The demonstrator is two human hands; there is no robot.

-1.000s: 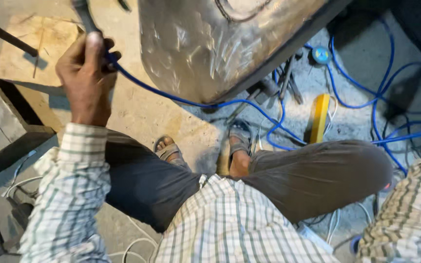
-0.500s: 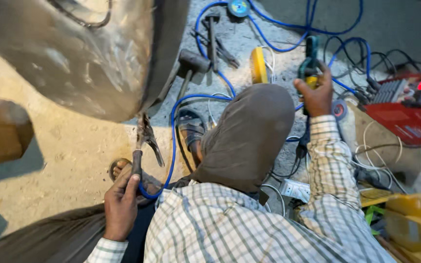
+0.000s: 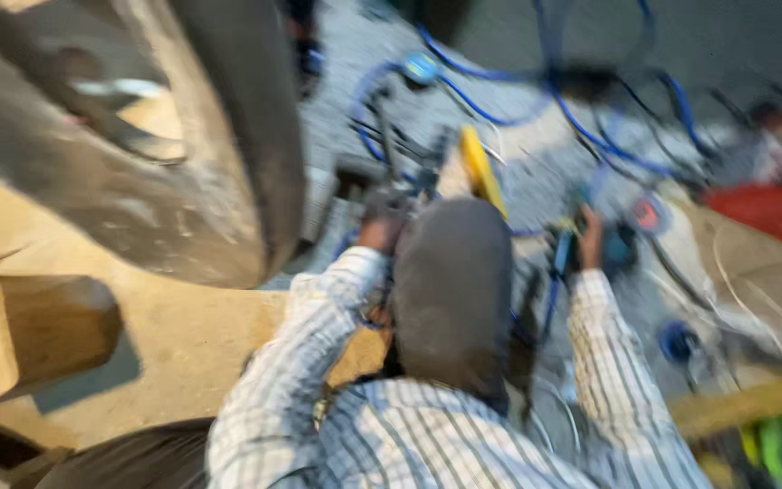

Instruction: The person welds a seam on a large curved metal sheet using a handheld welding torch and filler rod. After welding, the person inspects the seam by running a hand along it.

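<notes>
- Hands first: the right hand [image 3: 590,237] reaches forward past the raised knee and seems wrapped around a teal-and-dark power tool [image 3: 615,246]; blur hides the fingers, so whether the grip is closed cannot be told. The left hand [image 3: 380,234] lies on the other side of the knee at a dark, smeared object [image 3: 382,201], and its state cannot be told either.
- Biggest thing in view: a large grey, dented sheet-metal body [image 3: 138,181] fills the upper left, its curved edge dropping toward the left hand.
- Under it runs a sandy concrete floor [image 3: 192,335], with a pale squared wooden block [image 3: 29,330] lying at the left edge.
- The person's grey-trousered knee [image 3: 452,290] stands between the two checked sleeves, so each hand works on its own side.
- The power tool lies just ahead of the right hand, touching it, its long axis seeming to run up and away from the person; the right hand is far nearer to it than the left.
- A red machine casing [image 3: 762,208] sits at far right, well apart from both hands.
- Blue cables [image 3: 590,127] loop across the ground beyond the knee.
- A yellow flat-handled tool [image 3: 480,167] lies between the hands, further out.
- No container can be made out.
</notes>
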